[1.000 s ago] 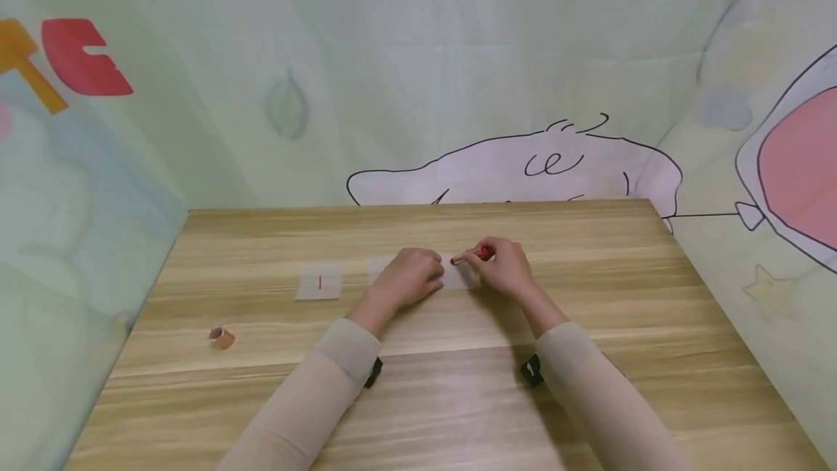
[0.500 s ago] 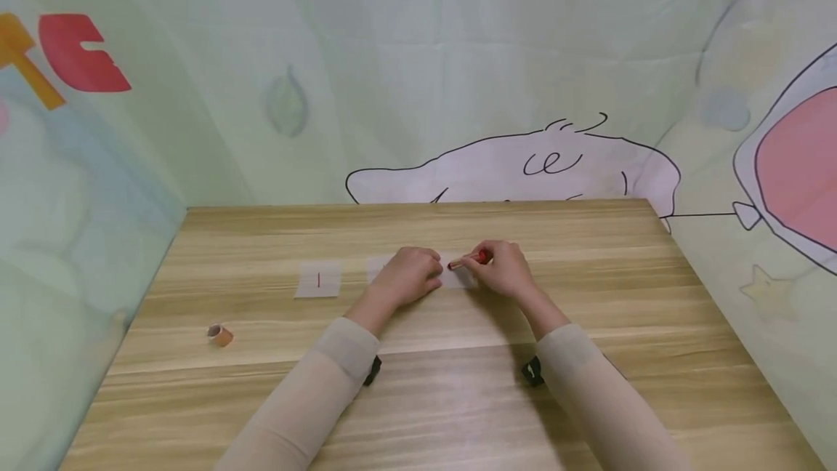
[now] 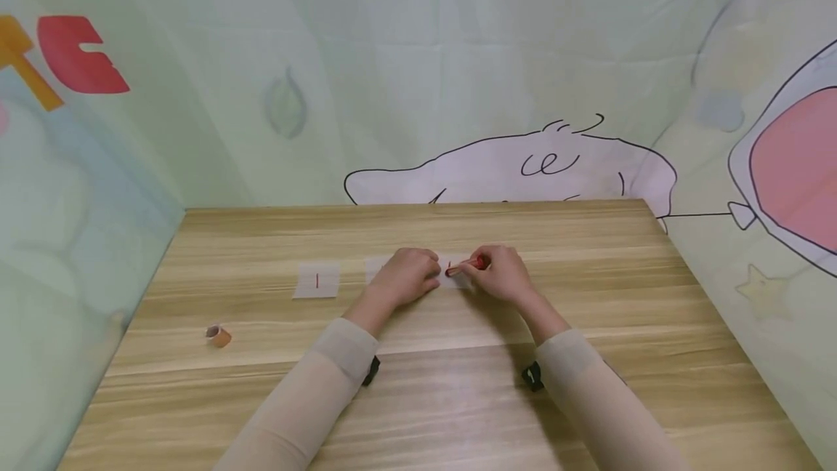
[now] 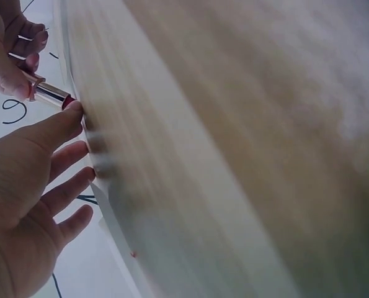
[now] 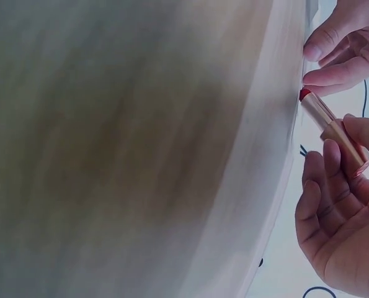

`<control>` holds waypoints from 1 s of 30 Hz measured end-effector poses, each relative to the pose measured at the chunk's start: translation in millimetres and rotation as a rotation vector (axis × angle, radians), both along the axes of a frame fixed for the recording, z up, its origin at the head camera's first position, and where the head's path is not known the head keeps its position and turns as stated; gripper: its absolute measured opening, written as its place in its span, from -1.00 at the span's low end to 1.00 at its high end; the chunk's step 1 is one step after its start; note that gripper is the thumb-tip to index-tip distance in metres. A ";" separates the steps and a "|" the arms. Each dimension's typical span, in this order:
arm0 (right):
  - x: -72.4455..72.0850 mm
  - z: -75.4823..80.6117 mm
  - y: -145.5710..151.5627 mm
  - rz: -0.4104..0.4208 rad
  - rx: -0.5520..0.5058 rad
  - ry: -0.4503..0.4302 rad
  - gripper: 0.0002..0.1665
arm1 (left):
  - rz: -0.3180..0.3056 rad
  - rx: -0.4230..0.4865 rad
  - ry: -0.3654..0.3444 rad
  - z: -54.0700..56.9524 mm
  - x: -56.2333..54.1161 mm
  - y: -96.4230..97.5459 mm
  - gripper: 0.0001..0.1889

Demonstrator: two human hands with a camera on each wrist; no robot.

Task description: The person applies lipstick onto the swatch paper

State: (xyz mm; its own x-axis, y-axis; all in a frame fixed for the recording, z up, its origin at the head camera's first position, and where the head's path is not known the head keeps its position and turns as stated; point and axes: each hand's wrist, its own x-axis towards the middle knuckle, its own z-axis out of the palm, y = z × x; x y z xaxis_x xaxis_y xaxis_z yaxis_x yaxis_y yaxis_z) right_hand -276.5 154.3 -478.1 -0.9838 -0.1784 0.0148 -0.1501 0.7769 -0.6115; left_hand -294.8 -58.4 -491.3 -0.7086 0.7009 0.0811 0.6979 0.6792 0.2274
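In the head view my right hand (image 3: 503, 272) pinches a lipstick between thumb and fingers. The right wrist view shows the lipstick's rose-gold tube (image 5: 342, 143), its red tip pointing down at the table surface. That tip meets a white paper square (image 3: 451, 283), where a short red stroke shows above it. My left hand (image 3: 407, 275) rests its fingertips on the left side of this square, its fingers only loosely bent. A second paper square (image 3: 373, 268) lies partly hidden behind the left hand. Farther left, a third square (image 3: 328, 289) bears one upright red line.
An open-ended rose-gold cap (image 3: 219, 336) lies on its side at the left of the wooden table (image 3: 431, 413). Behind the table's far edge hangs a printed cloth backdrop (image 3: 392, 93). Dark straps show at both wrists.
The lipstick tip has moved slightly down and toward me across the paper, leaving a short red stroke. My left hand stays in place on the paper.
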 end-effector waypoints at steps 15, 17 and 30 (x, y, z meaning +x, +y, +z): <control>5.5 -0.4 -9.2 -0.013 -0.192 0.101 -0.75 | 0.110 0.045 -0.053 5.9 6.9 -11.8 -0.73; 5.9 1.6 -9.9 -0.016 -0.214 0.116 -0.76 | 0.142 0.072 -0.069 9.4 7.7 -14.6 -0.67; 11.8 18.5 -16.4 -0.044 -0.382 0.136 -0.77 | 0.263 0.202 -0.122 41.4 20.9 -40.0 -0.55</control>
State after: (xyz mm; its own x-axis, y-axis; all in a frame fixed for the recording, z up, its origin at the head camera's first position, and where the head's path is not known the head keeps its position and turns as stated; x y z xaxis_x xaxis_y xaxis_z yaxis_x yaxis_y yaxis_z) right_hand -264.7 137.9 -459.6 -0.9750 -0.0926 0.2022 -0.2209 0.5054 -0.8341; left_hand -273.9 -98.4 -449.9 -0.8758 0.4715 0.1029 0.4642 0.7648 0.4468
